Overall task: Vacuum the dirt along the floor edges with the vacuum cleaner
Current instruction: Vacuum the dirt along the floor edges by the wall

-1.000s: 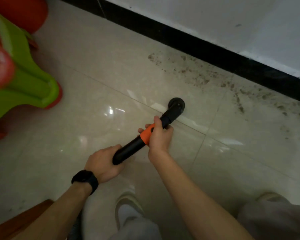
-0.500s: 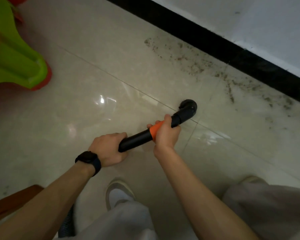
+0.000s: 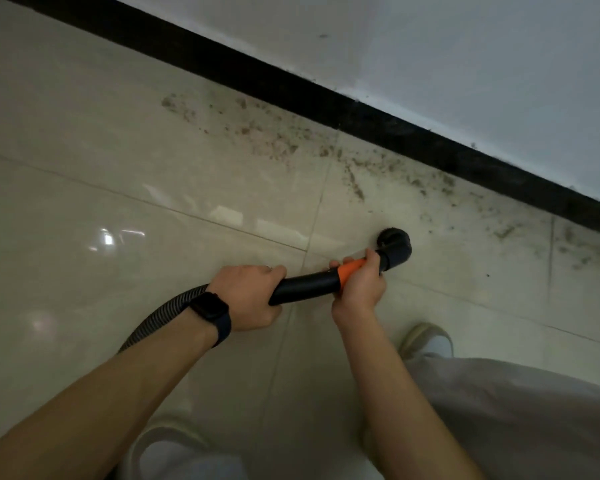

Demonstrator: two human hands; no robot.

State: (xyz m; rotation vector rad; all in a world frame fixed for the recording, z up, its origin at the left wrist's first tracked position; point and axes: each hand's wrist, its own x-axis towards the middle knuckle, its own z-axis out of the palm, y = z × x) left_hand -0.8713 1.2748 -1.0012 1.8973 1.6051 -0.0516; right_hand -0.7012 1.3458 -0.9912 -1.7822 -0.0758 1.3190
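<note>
The left hand [image 3: 248, 296] is wrapping its fingers around the back end of the black tube [image 3: 305, 284], right where the ribbed hose [image 3: 160, 313] is joining on. The right hand [image 3: 359, 289] is gripping the tube farther forward, over the orange ring [image 3: 350, 270]. So both hands are holding the vacuum cleaner tight.

The tube is running from the left hand, through the right hand, and on toward the wall [image 3: 430, 46], leaning a bit to the right. The round nozzle [image 3: 394, 242] is sitting just past the right hand's fingers. The right hand is nearer to it, so it is probably doing the steering.

The dirt [image 3: 281, 142] is lying ahead of both hands. It is making a long band right beside the dark strip [image 3: 326, 102] at the bottom of the wall. The band is running sideways, from ahead on the left to ahead on the right. Only a few crumbs are lying near the nozzle, and the thick dirt is farther ahead. So I think the next move is a push forward, then a slide along the strip.

The nozzle's mouth is facing down, so I cannot tell if it is touching the floor [image 3: 118, 174]. The hose is going behind the left arm, and the machine is not showing. The dirt band is getting cut off at the right edge.
</note>
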